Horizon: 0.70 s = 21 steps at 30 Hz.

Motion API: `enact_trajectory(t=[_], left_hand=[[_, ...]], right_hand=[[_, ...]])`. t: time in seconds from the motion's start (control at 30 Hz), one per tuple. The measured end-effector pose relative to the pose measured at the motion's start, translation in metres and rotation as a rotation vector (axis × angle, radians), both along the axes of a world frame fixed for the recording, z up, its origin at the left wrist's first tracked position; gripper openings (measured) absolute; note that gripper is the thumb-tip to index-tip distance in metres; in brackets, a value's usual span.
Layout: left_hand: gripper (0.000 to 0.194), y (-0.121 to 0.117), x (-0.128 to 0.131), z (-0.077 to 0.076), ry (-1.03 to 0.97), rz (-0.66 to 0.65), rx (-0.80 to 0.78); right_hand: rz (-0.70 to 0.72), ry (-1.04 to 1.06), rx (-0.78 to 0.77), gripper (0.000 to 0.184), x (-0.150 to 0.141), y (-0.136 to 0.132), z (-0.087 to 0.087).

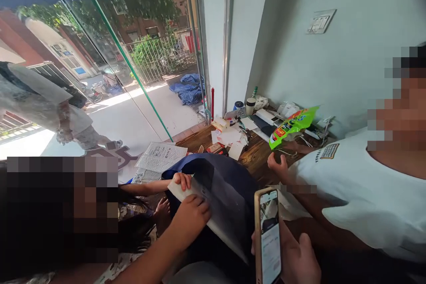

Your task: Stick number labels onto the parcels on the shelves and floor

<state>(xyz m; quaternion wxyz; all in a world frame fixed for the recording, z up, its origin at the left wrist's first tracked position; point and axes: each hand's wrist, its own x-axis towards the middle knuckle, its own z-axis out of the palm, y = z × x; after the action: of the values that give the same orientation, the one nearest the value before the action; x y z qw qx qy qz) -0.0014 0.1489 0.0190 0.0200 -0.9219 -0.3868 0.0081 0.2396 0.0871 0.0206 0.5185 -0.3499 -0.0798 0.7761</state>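
Observation:
My left hand [191,215] reaches in from the bottom, its fingers curled over the upper edge of a flat grey plastic package [226,204] that lies on a dark blue bag [233,173]. My right hand [297,255] is wrapped round a smartphone [269,236] held upright at the bottom, its lit screen facing me. A second, smaller hand [182,180], on a thin arm coming from the person on the left, grips the package's white corner just above my left hand.
A person in a white shirt [359,186] stands close on the right, one hand [278,166] near a green snack bag [293,125]. The wooden desk [256,155] holds papers, cups and boxes against the wall. A glass door is on the left, with a person outside.

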Motion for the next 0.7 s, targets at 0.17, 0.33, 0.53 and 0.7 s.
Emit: enact_trajectory(t=[0.17,0.33,0.53,0.7], left_hand=[[0.035,-0.028,-0.027,0.028,-0.299,-0.106,0.322],[0.041,-0.011,-0.045,0.008,-0.387,-0.190,0.208],[0.027,-0.010,-0.064,-0.067,-0.317,0.074,0.126],[0.049,-0.047,-0.015,-0.084,-0.057,0.466,-0.256]], right_hand=[[-0.069,-0.048,-0.031,0.087,0.011,-0.013,-0.022],[-0.067,-0.062,-0.019,0.090,0.017,-0.011,-0.030],[-0.043,-0.039,-0.063,0.088,0.011,-0.005,-0.037],[0.022,-0.036,-0.059,0.085,0.007,-0.009,-0.022]])
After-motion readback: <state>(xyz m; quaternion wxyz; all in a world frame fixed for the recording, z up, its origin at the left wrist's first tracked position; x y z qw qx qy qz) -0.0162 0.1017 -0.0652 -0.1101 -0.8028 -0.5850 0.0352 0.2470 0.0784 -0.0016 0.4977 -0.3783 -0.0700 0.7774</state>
